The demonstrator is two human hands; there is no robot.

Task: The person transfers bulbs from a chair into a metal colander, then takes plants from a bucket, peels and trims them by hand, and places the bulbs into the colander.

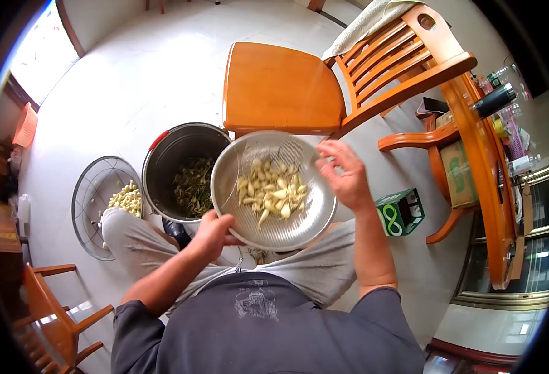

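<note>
A round metal colander (228,181) is held up over my lap, its inside facing me. Small pale bulbs (274,190), some with thin stems, lie heaped in its middle. My left hand (211,235) is closed on the lower left rim, with the thumb over the edge. At the upper right rim, my right hand (344,176) has its fingers curled against the edge. Just left of the colander and partly behind it stands a dark bucket (156,165) with a red grip, holding dry leafy scraps (193,187).
A wire basket (87,187) with peeled pale bulbs (126,199) sits on the floor left of the bucket. Ahead is a wooden chair (281,87) with a towel. A green box (400,212) stands at the right, near a wooden table (480,181) with bottles.
</note>
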